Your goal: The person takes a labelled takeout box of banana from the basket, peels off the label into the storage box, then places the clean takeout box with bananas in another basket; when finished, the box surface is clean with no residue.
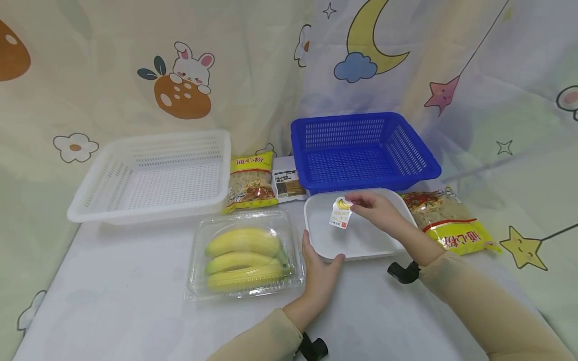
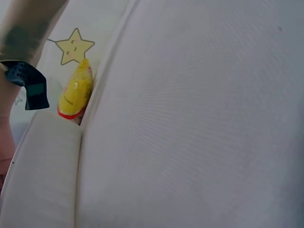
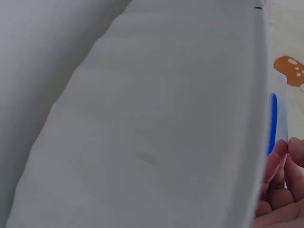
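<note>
My right hand (image 1: 377, 213) pinches a small white label (image 1: 340, 214) with a banana picture between thumb and fingers. The label hangs over the left part of a white tray (image 1: 375, 240) with rounded corners. At the tray's near left corner is my left hand (image 1: 318, 276), its thumb along the front edge and its fingers straight along the left side. Left of that hand, a clear plastic box (image 1: 194, 265) with its lid down contains bananas (image 1: 244, 243). In the right wrist view the tray's wall (image 3: 152, 118) fills most of the picture, the right hand (image 3: 282, 190) beside it.
Behind the tray stands a blue basket (image 1: 370, 183), with a white basket (image 1: 149, 215) at the back left. Between them lie a yellow food bag (image 1: 250, 183) and a small white packet (image 1: 289, 185). Another yellow bag (image 1: 456, 225) lies right of the tray, near the right forearm.
</note>
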A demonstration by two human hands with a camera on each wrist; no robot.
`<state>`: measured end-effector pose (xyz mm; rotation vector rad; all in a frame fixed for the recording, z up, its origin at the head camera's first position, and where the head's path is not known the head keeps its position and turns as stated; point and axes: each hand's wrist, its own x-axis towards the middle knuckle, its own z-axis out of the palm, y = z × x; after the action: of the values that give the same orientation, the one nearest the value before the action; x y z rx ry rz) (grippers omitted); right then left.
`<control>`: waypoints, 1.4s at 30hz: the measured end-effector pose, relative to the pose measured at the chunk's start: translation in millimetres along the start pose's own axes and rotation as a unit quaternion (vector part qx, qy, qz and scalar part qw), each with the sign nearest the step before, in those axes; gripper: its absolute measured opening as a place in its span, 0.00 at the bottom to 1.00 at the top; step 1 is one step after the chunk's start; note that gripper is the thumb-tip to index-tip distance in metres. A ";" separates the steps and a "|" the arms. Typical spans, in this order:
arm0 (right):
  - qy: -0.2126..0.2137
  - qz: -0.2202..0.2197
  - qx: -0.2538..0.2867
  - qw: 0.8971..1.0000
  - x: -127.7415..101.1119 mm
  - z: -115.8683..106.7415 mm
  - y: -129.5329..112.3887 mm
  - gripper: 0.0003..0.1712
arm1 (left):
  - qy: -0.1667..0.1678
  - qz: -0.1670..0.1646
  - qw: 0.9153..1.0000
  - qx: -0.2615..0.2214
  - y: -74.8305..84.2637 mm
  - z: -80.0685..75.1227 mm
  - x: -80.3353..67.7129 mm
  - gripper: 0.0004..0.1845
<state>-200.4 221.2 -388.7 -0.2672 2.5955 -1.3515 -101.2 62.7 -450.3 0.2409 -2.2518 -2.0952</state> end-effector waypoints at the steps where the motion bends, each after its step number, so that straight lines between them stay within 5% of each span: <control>1: 0.001 0.002 -0.001 1.000 0.4 0.4 1.3 0.19 | 0.000 -0.001 1.000 -0.002 0.1 0.1 -0.1 0.51; 20: -0.050 0.034 -0.155 0.986 16.9 18.2 31.0 0.18 | -0.006 -0.002 1.000 0.000 -1.3 0.5 0.6 0.52; 34: -0.061 0.079 -0.165 0.981 17.0 19.5 29.1 0.20 | -0.004 0.004 1.000 0.005 -0.1 0.5 1.0 0.51; 42: -0.056 0.057 -0.162 0.984 13.2 13.9 28.2 0.21 | -0.006 0.005 1.000 0.011 1.3 -0.1 0.4 0.51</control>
<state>-211.4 222.9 -420.9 -0.2312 2.6801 -0.8472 -101.7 62.6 -449.1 0.2192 -2.2794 -2.0738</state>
